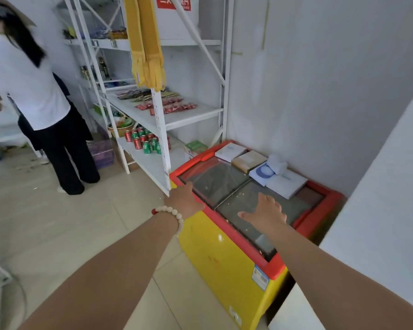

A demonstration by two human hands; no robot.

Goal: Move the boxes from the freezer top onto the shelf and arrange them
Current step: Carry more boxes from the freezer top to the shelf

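1. Both my arms reach out over the freezer; my left hand and right hand are spread, grasping nothing
2. Boxes lie along the freezer top's far edge, beside the shelf

Soda cans at frame centre-left; yellow banner hanging at top; standing person at left.

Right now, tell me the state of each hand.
Left hand: open and empty, at the near rim of the freezer.
Right hand: open, fingers spread, empty, over the freezer's glass lid.
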